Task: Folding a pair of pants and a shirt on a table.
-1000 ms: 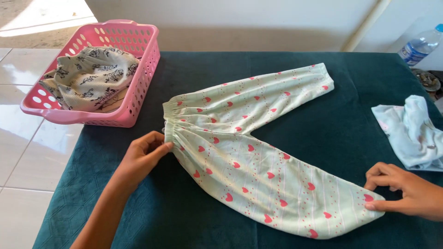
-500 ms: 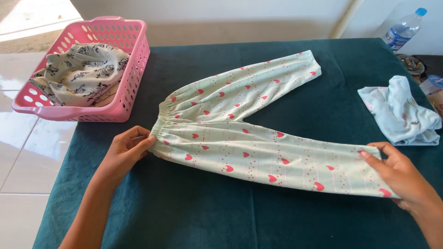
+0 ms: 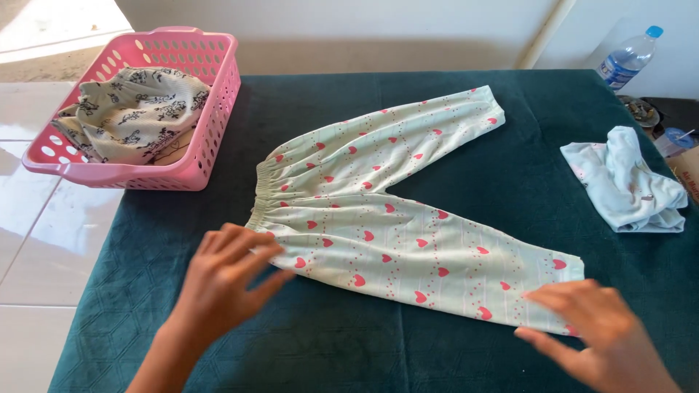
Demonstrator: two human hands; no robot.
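Both pinches seen half a second ago have been released: the waistband corner and the cuff of the near leg are no longer gripped, and the pale green trousers with red hearts (image 3: 378,218) are now laid flat on the dark green table cover (image 3: 451,356), with the near leg lowered onto the cloth. The left hand (image 3: 222,280) is held with fingers spread and loose at the near end of the gathered waistband; whether the fingertips actually touch the fabric cannot be told through the motion blur. The right hand (image 3: 593,331) is likewise opened, fingers extended, at the cuff of the near leg, its fingertips overlapping the cuff's lower edge, though contact cannot be confirmed. The trousers are placed near the middle of the cover, waistband to the left, the two legs splayed apart toward the right, the far leg angled up toward the back edge. A pink perforated basket (image 3: 218,102) is set at the back left corner, partly overhanging the cover's edge, and a cream garment with dark floral print (image 3: 131,113) is heaped inside it. A crumpled light blue garment (image 3: 626,185) is left on the right side of the cover, well apart from the trousers. A clear plastic bottle with a blue cap (image 3: 628,57) is seen beyond the back right corner.
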